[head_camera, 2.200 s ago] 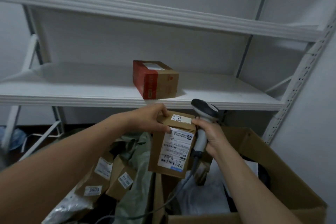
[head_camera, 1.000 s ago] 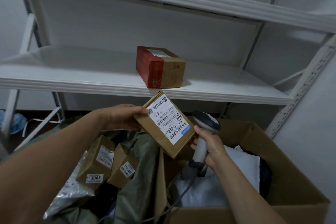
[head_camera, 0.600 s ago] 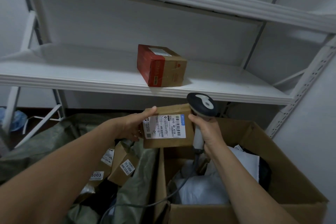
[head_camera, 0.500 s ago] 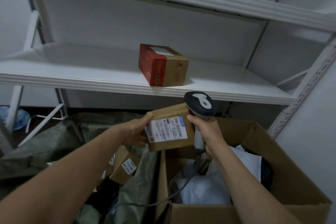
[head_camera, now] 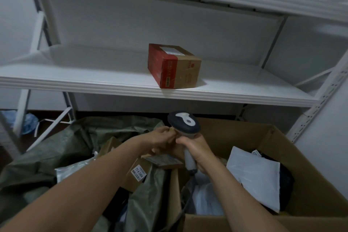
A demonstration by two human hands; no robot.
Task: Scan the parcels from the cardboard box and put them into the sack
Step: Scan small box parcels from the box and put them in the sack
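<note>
My left hand grips a small brown parcel, tipped so its labelled face points down and away; only its lower edge shows under my hands. My right hand grips the handle of a barcode scanner, whose dark head sits right above the parcel. Both hands meet over the seam between the green sack on the left and the open cardboard box on the right. Small labelled parcels lie in the sack. White and black mailer bags lie in the box.
A white metal shelf runs across above the sack and box, carrying a red and brown carton. A shelf upright stands at the right by the wall. The scanner's cable hangs down between sack and box.
The parcel's label faced me half a second ago; now the parcel is tipped down and lowered, mostly hidden behind my hands. The scanner head has come over it. My view has tilted downward.
</note>
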